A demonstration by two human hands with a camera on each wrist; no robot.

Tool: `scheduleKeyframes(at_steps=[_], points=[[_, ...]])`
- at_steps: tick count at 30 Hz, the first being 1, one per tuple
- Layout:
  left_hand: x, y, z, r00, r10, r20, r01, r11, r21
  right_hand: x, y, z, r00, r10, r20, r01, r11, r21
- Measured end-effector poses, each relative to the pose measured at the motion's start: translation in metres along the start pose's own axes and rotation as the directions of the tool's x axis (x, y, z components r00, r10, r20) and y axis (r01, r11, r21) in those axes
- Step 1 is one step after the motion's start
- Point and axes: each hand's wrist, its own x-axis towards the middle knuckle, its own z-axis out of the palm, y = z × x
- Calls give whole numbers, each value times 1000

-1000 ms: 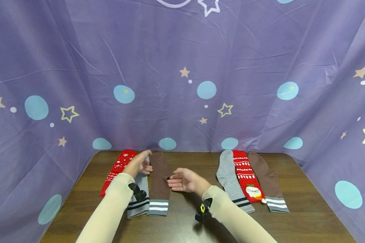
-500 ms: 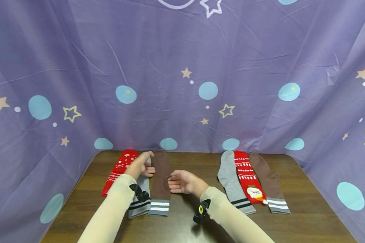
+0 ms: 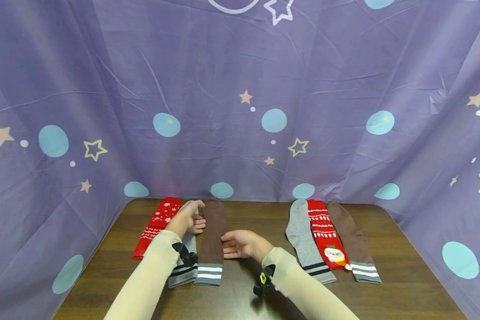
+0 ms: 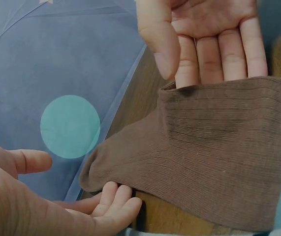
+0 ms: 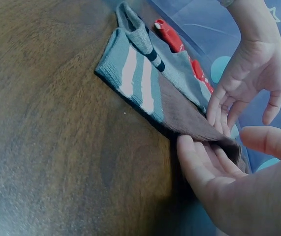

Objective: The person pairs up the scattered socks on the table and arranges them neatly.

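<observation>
A brown sock [image 3: 213,222] with a grey, white-striped cuff lies on the table between both hands. My left hand [image 3: 188,218] is at its left edge, over a grey sock [image 3: 190,242]; in the left wrist view its fingers [image 4: 111,199] touch the brown sock [image 4: 219,157] near the toe. From the right, my right hand [image 3: 244,244] meets the other edge; in the right wrist view its fingertips [image 5: 185,142] reach under the brown fabric [image 5: 182,113]. Neither hand's fingers close round the sock. A red snowflake sock [image 3: 160,218] lies farthest left.
On the right side of the wooden table [image 3: 400,266] lie a grey sock [image 3: 302,231], a red sock [image 3: 322,224] with a white cat face, and a brown sock [image 3: 350,231] with a striped cuff. A purple curtain [image 3: 224,66] stands behind the table.
The brown sock's upper part between the hands has shifted slightly right. My left hand has moved slightly right and my right hand slightly nearer the table's front. The camera view has shifted a little.
</observation>
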Motion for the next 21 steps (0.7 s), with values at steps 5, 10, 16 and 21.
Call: scheduleKeyframes(at_steps=[5, 10, 16, 21], points=[[4, 0, 0, 1000, 3, 19, -3, 1000, -4, -1, 0, 1, 999, 38, -12, -38, 999, -33], [4, 0, 1, 999, 16, 44, -15, 999, -39, -2, 1, 1, 998, 66, -17, -67, 993, -94], [11, 2, 4, 998, 42, 50, -40, 998, -41, -5, 3, 1, 995, 93, -21, -95, 984, -152], [38, -2, -3, 996, 69, 61, -69, 998, -6, -9, 6, 1, 995, 102, 11, -98, 976, -192]])
